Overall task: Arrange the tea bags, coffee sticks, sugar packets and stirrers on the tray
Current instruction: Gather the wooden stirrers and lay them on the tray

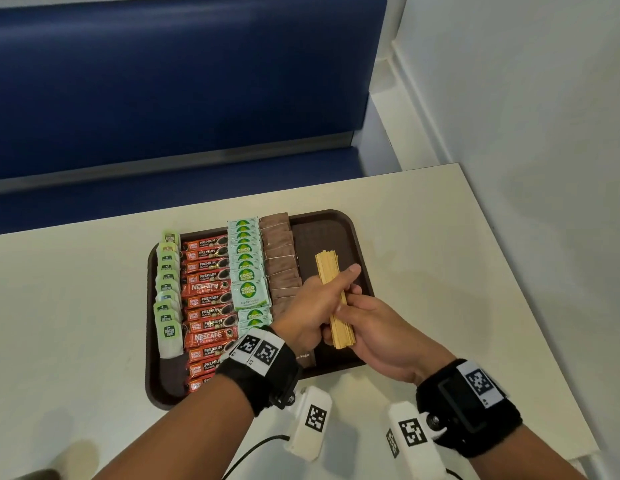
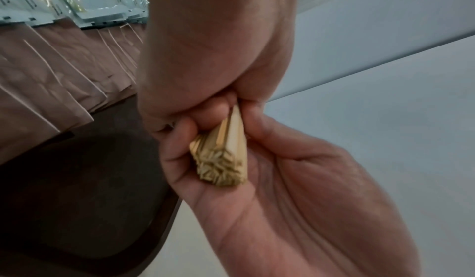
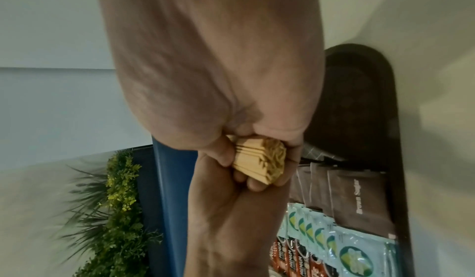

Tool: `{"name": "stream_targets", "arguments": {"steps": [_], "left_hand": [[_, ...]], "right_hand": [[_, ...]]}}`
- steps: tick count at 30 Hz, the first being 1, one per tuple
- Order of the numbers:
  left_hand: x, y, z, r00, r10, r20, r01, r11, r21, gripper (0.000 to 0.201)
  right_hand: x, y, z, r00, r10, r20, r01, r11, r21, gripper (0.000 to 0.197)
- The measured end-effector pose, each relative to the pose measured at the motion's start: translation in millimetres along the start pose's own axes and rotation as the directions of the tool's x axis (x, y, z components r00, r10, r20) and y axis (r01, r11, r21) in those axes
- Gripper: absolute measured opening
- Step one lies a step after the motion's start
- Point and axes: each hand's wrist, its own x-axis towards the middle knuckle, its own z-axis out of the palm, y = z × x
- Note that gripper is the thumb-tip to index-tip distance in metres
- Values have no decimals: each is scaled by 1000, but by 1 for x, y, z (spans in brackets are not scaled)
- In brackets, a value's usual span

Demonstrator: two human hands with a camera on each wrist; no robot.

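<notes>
A dark brown tray (image 1: 350, 226) lies on the table. It carries rows of green tea bags (image 1: 168, 289), red coffee sticks (image 1: 209, 308), pale green Coco sugar packets (image 1: 248, 268) and brown sugar packets (image 1: 281, 258). Both hands grip one bundle of wooden stirrers (image 1: 331, 289) above the tray's bare right strip. My left hand (image 1: 319, 299) wraps its middle, thumb along the top. My right hand (image 1: 367, 323) holds the near end. The stirrer ends (image 2: 221, 163) show in the left wrist view, and the bundle (image 3: 259, 159) shows between both hands in the right wrist view.
The cream table (image 1: 440, 271) has its right edge close to a white wall (image 1: 544, 98). A blue bench (image 1: 163, 81) runs behind the table. A green plant (image 3: 115, 210) shows in the right wrist view.
</notes>
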Motion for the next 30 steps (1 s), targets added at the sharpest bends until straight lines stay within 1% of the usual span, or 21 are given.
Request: {"name": "stream_targets", "arguments": {"steps": [3,7,9,11,14,17,19,21,25,27,30], "left_hand": [[3,-6,-6,999,16,-30,-15,999,41,55],[3,-10,-16,999,34,-33,-32,997,72,62],[2,-9,-20,997,65,-32,-60,990,127,62],[4,-13,-25,987,145,-62,-124,956,268,56],[10,-25,-33,964,244,-106,-172,874,454,51],[9,-33,-35,939,325,-116,-196,779,596,39],[11,-36,-35,927,356,-116,-207,745,634,32],[16,-41,-36,925,362,-119,-213,751,626,27],[26,-46,-36,925,360,-120,-214,756,618,16],[33,-48,-36,926,359,-117,-204,737,645,21],[44,-50,-38,929,350,-118,-172,693,700,27]], "right_hand": [[0,7,6,999,3,-36,-4,1000,-21,28],[2,12,15,999,-4,-33,3,1000,-30,27],[5,15,14,997,-5,-74,-2,995,-100,27],[12,18,8,988,-19,-156,-20,969,-247,28],[23,27,4,963,-38,-268,-104,863,-495,26],[32,33,6,942,-39,-333,-206,715,-668,25],[37,35,8,931,-48,-361,-240,664,-708,23],[42,40,10,919,-60,-389,-270,623,-734,21],[51,56,9,903,-129,-410,-306,475,-825,27],[52,58,9,901,-133,-413,-325,425,-845,32],[49,54,9,913,-125,-387,-316,381,-869,30]]}}
